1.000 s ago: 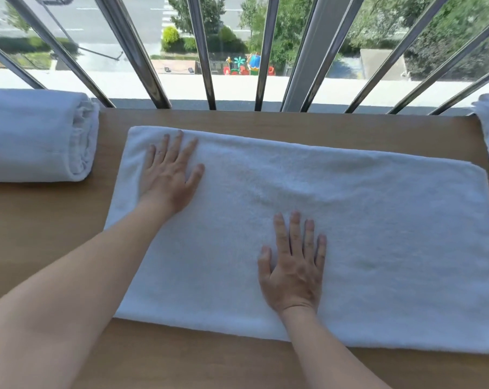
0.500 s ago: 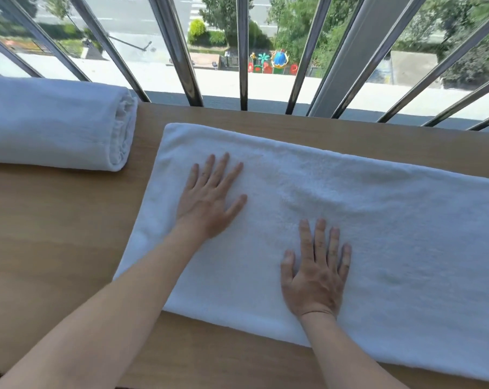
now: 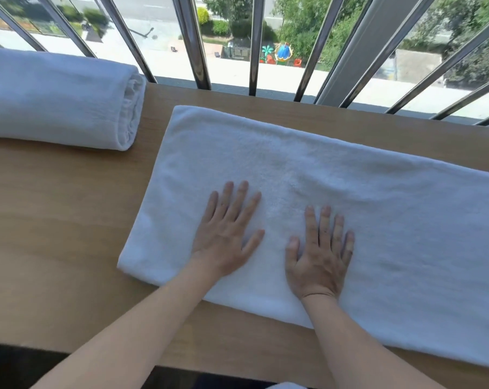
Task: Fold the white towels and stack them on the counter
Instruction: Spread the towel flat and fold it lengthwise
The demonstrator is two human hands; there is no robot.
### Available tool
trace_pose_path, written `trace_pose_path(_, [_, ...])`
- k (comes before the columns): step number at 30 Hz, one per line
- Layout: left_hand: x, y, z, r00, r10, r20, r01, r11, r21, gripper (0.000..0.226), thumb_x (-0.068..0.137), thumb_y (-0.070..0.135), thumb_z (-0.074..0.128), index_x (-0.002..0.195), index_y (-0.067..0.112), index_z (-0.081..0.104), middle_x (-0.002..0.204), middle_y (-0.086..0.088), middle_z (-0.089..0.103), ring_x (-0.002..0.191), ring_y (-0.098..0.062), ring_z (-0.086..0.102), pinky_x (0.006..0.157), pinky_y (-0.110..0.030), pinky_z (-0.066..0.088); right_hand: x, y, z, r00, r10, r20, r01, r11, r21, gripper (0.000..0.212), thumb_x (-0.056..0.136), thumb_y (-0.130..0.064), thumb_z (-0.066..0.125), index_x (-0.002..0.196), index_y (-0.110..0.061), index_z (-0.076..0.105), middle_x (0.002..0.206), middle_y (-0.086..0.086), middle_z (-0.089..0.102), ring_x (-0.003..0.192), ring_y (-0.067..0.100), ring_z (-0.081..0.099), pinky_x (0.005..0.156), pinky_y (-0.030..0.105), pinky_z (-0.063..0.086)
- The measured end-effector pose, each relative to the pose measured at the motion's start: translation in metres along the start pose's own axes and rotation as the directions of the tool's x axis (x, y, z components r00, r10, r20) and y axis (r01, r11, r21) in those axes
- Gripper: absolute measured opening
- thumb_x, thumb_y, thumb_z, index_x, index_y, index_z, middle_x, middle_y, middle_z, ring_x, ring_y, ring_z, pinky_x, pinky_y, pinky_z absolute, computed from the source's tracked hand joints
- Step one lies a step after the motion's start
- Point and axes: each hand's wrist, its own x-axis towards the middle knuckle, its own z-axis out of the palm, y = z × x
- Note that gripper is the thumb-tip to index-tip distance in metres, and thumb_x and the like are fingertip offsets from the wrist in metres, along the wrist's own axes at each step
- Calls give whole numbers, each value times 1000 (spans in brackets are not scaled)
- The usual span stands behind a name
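Observation:
A white towel (image 3: 364,197) lies flat in a long folded strip across the wooden counter (image 3: 55,220); its right end runs out of view. My left hand (image 3: 226,234) rests palm down on the towel's left part, fingers straight and spread. My right hand (image 3: 319,254) lies flat beside it, a little nearer to me, fingers straight. A second white towel (image 3: 58,99), folded into a thick bundle, sits at the counter's far left, apart from the flat one.
Slanted metal railing bars (image 3: 192,43) stand along the counter's far edge, with a street far below. The counter's near edge (image 3: 69,352) runs under my forearms. A scrap of white cloth (image 3: 285,386) shows at the bottom edge.
My left hand has slid along the towel toward my right hand and nearer to me. The view has swung left, so the right end of the towel left the frame.

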Motion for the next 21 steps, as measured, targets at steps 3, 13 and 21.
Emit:
trace_pose_path(3, [-44,-10,9,999,33,18,-34,999,32,71,99,60,27,160,30,6,169,1,0,155,-25,-2,122,-49,9,0,-1,-1,1000,6,22,-6,1000,2,66,93,-47,32,156,-29,26,165,2,17,153,28,11,122,53,9])
trace_pose_path(13, [-58,-60,-3,965,-262,-4,261,961,96,74,97,65,17,159,33,-7,168,3,-13,153,-20,-16,124,-44,-6,-3,-1,-1,999,28,22,-29,999,40,64,94,-46,30,156,-31,25,166,-1,16,153,25,9,123,50,6])
trace_pose_path(21, [-8,-16,1,1000,22,-5,-21,999,47,70,99,61,24,160,32,9,168,2,3,155,-26,-5,124,-47,-1,-2,-2,0,999,31,-5,-31,999,39,60,96,-43,35,155,-31,30,165,0,20,152,26,13,123,50,8])
